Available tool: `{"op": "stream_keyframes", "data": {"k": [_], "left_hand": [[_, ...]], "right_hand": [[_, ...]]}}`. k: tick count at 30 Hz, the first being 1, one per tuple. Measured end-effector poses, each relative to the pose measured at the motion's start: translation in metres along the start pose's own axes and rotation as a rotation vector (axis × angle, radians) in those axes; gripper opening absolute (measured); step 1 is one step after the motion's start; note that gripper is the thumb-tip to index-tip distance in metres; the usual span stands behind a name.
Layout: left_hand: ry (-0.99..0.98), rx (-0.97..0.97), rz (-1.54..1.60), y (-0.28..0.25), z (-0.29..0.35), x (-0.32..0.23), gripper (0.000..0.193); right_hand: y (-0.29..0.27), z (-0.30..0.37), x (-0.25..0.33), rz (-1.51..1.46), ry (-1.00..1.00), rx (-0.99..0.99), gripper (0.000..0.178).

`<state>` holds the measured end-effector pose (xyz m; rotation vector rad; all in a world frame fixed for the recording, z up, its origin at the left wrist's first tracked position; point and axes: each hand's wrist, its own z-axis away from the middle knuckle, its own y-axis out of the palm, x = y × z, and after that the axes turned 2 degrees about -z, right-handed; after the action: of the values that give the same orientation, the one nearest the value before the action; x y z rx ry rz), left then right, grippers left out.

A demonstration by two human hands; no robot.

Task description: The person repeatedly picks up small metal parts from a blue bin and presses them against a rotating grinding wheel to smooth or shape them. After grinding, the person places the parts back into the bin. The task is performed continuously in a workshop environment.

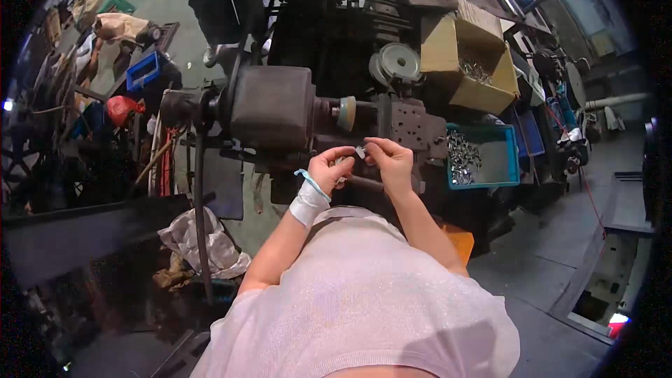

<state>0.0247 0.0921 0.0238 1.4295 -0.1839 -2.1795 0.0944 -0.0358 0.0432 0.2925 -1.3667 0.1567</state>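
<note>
Between my two hands, in front of the machine, is a small shiny metal piece [360,152]. The thumb and fingers of my left hand [330,170] pinch its left side, and a white wrap and a pale blue band circle that wrist. From the other side my right hand [392,162] grips the same piece with bent fingertips. Something pale also shows at the left palm, too small to name. Just beyond the hands is the machine's dark grey housing [271,106], with a pale round wheel [347,113] on its spindle. The wheel and the piece are apart.
A teal tray [516,161] with many small shiny metal parts stands at the right. Behind it, an open cardboard box [437,45] holds similar parts. A perforated metal block [413,124] sits right of the wheel. White cloth or plastic [203,241] lies at lower left beside an upright bar.
</note>
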Motion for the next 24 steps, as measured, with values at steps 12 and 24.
{"op": "stream_keyframes", "data": {"k": [12,24], "left_hand": [[0.074,-0.066,-0.246,0.004,-0.027,0.011,0.018],[-0.031,-0.205,-0.147,0.013,-0.062,0.029,0.016]], "right_hand": [[-0.003,-0.023,-0.021,-0.010,0.140,0.016,0.014],[-0.006,-0.068,-0.047,0.177,0.215,-0.041,0.013]]}}
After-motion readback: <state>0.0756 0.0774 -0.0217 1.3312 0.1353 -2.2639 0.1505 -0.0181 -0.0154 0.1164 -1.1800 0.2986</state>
